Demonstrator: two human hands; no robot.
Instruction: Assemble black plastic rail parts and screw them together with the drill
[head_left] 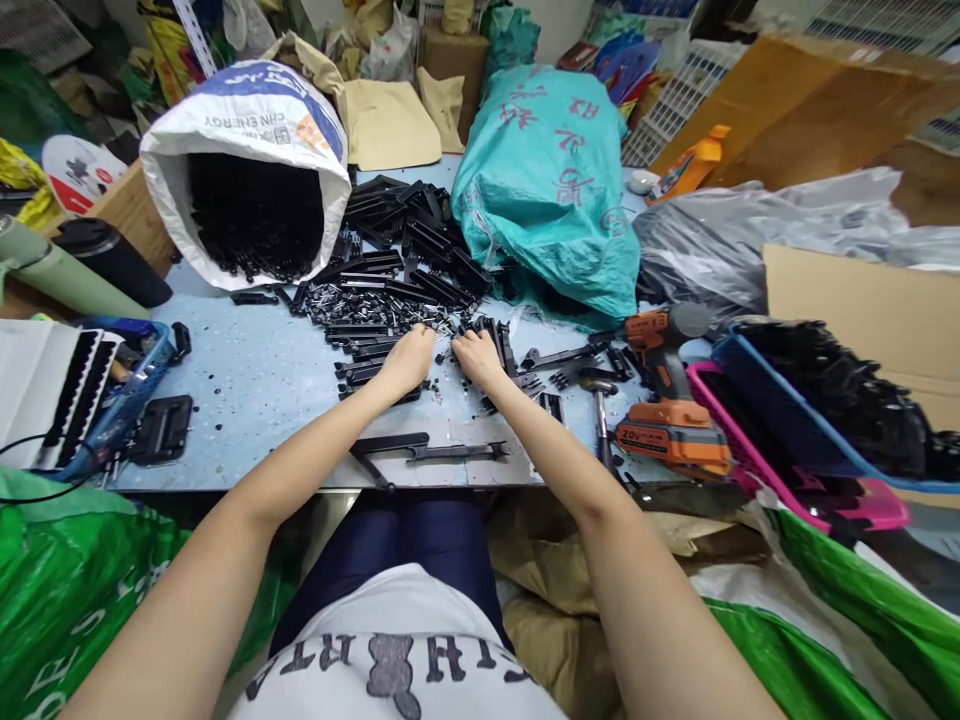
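My left hand [409, 358] and right hand [477, 357] have curled fingers at the edge of the small metal pins [360, 306], beside black plastic parts [369, 350]; I can't tell what either holds.

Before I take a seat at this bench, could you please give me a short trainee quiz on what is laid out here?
1. True or false: the drill lies to the right of the right hand.
2. Which colour is the sack with red writing? A pink, B teal, C yellow.
3. Fill in: the open white sack, beyond the left hand, holds ____ parts.

Key: 1 true; 2 B; 3 black.
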